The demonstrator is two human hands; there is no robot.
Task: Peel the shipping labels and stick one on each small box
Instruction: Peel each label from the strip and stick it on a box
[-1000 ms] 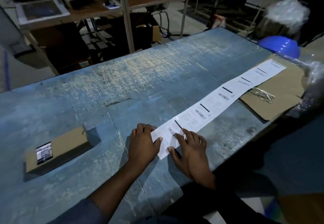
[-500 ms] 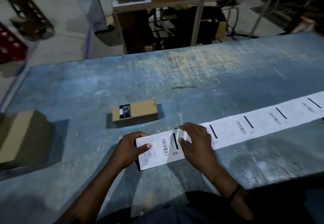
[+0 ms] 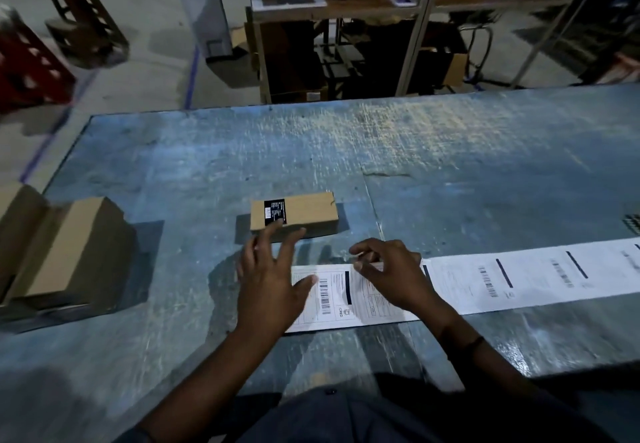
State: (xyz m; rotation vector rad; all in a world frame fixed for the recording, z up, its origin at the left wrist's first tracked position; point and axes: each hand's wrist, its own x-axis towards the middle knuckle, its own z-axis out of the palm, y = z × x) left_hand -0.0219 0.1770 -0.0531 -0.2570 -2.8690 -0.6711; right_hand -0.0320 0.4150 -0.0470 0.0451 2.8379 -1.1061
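Two hands: left hand point(image 3: 270, 286) splayed open, right hand point(image 3: 391, 276) pinches label strip point(image 3: 485, 280).

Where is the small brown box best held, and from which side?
Grip the small box across its narrow width, thumb on the near long side, from above. It lies flat, long side toward the person, and the open left hand is nearest; the right hand pinches the label strip.

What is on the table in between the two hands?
In the head view, the end of the label strip lies on the blue table between the left hand and the right hand, barcode up.
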